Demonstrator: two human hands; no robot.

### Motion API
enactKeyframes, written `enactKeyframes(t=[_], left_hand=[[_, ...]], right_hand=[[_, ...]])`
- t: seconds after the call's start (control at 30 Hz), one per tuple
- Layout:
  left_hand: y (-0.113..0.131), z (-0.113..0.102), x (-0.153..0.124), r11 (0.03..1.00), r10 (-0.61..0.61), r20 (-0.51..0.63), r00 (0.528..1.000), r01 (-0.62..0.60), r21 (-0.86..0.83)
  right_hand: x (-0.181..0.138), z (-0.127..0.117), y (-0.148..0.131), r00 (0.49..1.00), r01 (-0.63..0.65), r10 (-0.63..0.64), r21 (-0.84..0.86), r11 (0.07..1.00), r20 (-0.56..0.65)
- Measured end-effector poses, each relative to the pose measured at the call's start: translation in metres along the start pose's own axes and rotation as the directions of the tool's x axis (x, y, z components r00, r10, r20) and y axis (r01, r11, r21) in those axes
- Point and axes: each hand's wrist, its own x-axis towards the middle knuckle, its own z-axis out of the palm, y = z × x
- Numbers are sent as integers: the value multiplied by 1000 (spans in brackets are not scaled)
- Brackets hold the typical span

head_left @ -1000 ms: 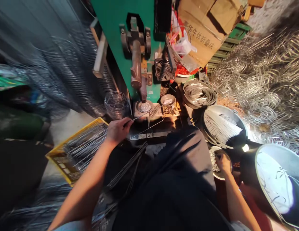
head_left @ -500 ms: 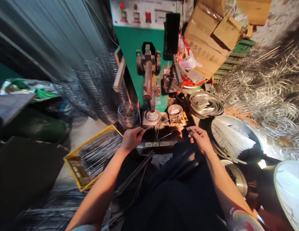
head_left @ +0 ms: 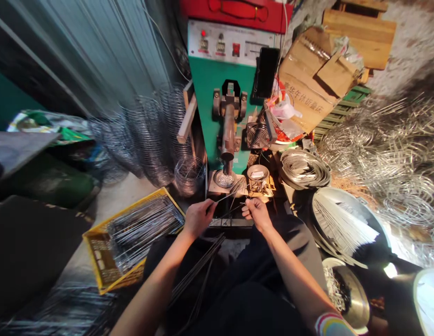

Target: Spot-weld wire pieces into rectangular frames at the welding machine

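My left hand (head_left: 197, 217) is closed in a pinch on a thin metal rod (head_left: 226, 196) that points up and right toward the small dish of metal bits (head_left: 226, 178) under the press head of the green machine (head_left: 217, 81). My right hand (head_left: 257, 213) is closed just to the right of it, fingers pinched on something small I cannot make out near the rod's end. Both hands hover over the dark work plate in front of the machine. More loose rods (head_left: 199, 266) lie across my lap.
A yellow crate (head_left: 98, 261) of wire rods sits at the left. Coiled strip (head_left: 304, 168), a basin of straight wires (head_left: 342, 224) and a bowl of small parts (head_left: 346, 291) stand at the right. Wire rings pile up far right; wire baskets lean behind left.
My right hand came up from the bowl at the lower right and moved left to meet my left hand at the rod. The view has tilted upward.
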Motion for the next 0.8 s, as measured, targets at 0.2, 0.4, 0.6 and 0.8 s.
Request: enactKeyframes(t=[0.2, 0.4, 0.6, 0.8], left_hand=[[2, 9, -11, 998, -46, -73, 996, 49, 31], [-3, 8, -16, 996, -74, -99, 992, 78, 34], [-6, 4, -12, 994, -108, -116, 987, 109, 3], [-9, 3, -9, 993, -119, -139, 983, 118, -9]], right_hand=[[17, 44, 3, 996, -27, 11, 179, 983, 94], [19, 69, 2, 998, 36, -51, 284, 958, 47], [20, 78, -4, 994, 90, -103, 267, 960, 36], [24, 83, -12, 985, 130, -151, 227, 965, 79]])
